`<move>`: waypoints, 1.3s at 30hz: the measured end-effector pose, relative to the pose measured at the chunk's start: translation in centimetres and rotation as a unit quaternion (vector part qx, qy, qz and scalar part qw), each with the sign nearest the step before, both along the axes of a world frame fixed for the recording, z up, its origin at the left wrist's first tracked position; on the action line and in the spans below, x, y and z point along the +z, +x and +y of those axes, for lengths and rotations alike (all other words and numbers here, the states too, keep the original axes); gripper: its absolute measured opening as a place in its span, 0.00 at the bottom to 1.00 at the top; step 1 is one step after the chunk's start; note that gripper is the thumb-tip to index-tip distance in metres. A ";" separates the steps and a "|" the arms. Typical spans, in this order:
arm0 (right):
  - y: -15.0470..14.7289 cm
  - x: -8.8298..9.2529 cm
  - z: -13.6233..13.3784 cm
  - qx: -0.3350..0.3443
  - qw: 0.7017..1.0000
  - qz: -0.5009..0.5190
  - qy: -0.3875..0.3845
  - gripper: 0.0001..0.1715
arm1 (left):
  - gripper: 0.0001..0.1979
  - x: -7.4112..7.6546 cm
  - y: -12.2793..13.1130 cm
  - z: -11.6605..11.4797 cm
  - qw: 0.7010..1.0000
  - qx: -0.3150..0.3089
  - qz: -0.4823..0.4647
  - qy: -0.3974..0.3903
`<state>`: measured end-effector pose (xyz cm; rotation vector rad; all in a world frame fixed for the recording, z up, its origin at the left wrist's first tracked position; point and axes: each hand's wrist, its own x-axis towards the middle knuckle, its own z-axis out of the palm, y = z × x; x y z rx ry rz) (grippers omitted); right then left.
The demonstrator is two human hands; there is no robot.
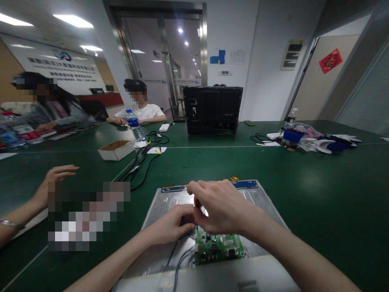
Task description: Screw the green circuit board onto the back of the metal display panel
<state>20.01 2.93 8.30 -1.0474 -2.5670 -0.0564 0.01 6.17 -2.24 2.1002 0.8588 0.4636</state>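
Before me lies a silver metal display panel (158, 211) with a blue circuit strip (247, 185) along its far edge. A green circuit board (217, 245) sits on the panel's near half, dark cables running from its left side. My right hand (223, 202) is closed around a red and black handle, which looks like a screwdriver (197, 201), above the board's far left corner. Beside it, my left hand (174, 223) has its fingers curled together at that corner. Whatever the left fingers pinch is too small or hidden to make out.
A black monitor casing (212, 111) stands upright at the back. Left of centre are an open box (117, 150), a water bottle (134, 125) and black cables (144, 158). Another person's hand (57, 178) is at the left. Gloves and bags (316, 140) lie at the far right.
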 end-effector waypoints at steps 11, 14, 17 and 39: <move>0.2 0.2 -0.1 -0.008 1.000 -0.004 -0.010 0.09 | 0.05 -0.2 -0.2 0.1 1.000 0.003 0.016 0.008; 0.3 0.2 -0.1 -0.003 1.000 0.004 -0.022 0.08 | 0.04 0.1 -0.1 0.0 1.000 0.004 0.012 0.005; 0.2 0.0 0.2 -0.016 1.000 0.000 -0.024 0.10 | 0.05 -0.1 -0.2 0.0 1.000 0.013 0.013 0.002; 0.5 0.3 0.0 0.008 0.999 0.004 -0.032 0.10 | 0.05 -0.6 -0.4 0.5 1.000 -0.005 0.026 -0.006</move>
